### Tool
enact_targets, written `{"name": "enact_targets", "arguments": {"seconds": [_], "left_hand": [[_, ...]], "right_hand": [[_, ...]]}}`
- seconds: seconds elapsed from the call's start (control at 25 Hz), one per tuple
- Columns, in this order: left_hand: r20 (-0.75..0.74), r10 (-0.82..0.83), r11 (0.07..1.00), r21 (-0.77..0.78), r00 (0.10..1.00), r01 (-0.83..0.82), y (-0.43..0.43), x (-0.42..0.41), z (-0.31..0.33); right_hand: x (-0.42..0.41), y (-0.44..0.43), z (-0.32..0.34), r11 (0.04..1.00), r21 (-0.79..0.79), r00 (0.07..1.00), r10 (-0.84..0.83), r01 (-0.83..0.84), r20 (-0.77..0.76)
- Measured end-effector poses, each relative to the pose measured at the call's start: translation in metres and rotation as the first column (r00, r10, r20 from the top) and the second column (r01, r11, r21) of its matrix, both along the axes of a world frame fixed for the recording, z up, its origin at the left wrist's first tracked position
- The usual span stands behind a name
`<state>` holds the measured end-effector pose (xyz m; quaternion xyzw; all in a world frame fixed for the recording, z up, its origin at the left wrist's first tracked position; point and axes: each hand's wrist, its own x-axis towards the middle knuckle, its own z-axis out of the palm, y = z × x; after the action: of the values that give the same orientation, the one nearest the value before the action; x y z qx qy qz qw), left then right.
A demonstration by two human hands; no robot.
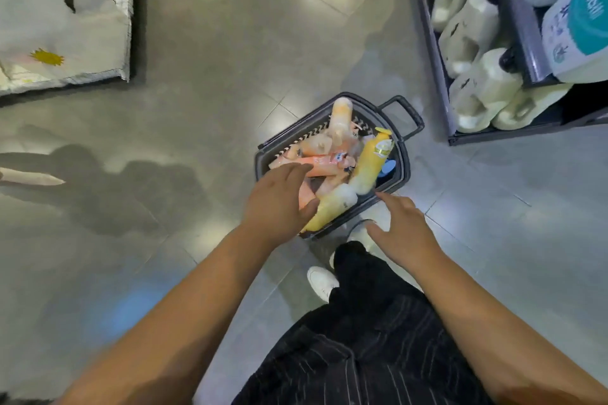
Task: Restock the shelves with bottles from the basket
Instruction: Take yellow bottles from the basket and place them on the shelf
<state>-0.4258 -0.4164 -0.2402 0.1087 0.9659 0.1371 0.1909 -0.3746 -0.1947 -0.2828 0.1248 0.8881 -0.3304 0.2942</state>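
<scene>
A dark plastic basket (402, 171) stands on the floor, filled with several orange, peach and yellow bottles. My left hand (278, 199) hovers over its near left side with fingers spread, just above an orange bottle (320, 162) and touching a yellow bottle (332, 209) with the thumb. A second yellow bottle (370, 159) leans against the right wall. My right hand (403, 228) is open beside the basket's near right corner, holding nothing.
A low dark shelf (434, 52) at the upper right holds cream jugs (483, 89) and white-and-teal packs (579, 26). A printed white mat (62, 16) lies at the upper left. My white shoe (322, 283) and dark striped trousers are just below the basket.
</scene>
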Motion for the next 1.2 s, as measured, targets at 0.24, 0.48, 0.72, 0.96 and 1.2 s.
{"name": "enact_targets", "arguments": {"seconds": [0.24, 0.48, 0.72, 0.96, 1.2], "left_hand": [[0.105, -0.095, 0.995, -0.026, 0.99, 0.098, 0.001, -0.087, -0.033], [0.241, -0.223, 0.968, -0.057, 0.945, 0.243, -0.01, -0.166, -0.09], [0.387, -0.269, 0.925, -0.15, 0.882, 0.348, -0.037, -0.243, -0.188], [0.479, -0.312, 0.892, -0.15, 0.821, 0.426, -0.078, -0.281, -0.3], [0.522, -0.254, 0.942, -0.057, 0.814, 0.331, -0.097, -0.293, -0.376]], "right_hand": [[-0.054, -0.009, -0.055, 0.993, -0.064, 0.99, -0.087, 0.094, 0.111], [-0.081, -0.029, -0.111, 0.957, -0.094, 0.942, -0.249, 0.275, 0.223], [-0.074, -0.057, -0.193, 0.743, -0.038, 0.717, -0.63, 0.668, 0.298], [-0.061, -0.104, -0.293, 0.479, -0.002, 0.461, -0.844, 0.878, 0.274], [-0.054, -0.108, -0.355, 0.294, -0.196, 0.331, -0.924, 0.935, 0.193]]}}
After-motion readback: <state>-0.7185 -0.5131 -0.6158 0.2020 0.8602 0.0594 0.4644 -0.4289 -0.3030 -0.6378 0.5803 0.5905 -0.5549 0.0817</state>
